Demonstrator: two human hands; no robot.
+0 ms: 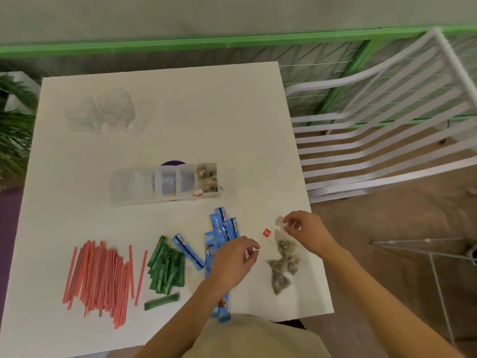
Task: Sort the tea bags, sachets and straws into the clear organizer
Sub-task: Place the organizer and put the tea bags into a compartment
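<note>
Left hand (pixel 233 264) curled above the blue sachets (pixel 224 227), thumb and forefinger nipped together, on a thread or on nothing: cannot tell. Right hand (pixel 308 232) pinching a gauzy tea bag (pixel 279 221). Thin pink straws (pixel 98 277) fanned flat on the white table (pixel 180 99); beside them, glossy green sachets (pixel 167 267). Farther back, clear plastic organizer (pixel 129 187), rightmost compartment holding pyramid tea bags (pixel 206 177), red tag (pixel 197 193) over the rim. Near the right edge, loose tea bags (pixel 282 267), heaped.

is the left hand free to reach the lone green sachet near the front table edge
Probably yes: the flat green sachet lies uncovered on the white table, beside the left hand. That hand seems to pinch a thin string, though.
</note>
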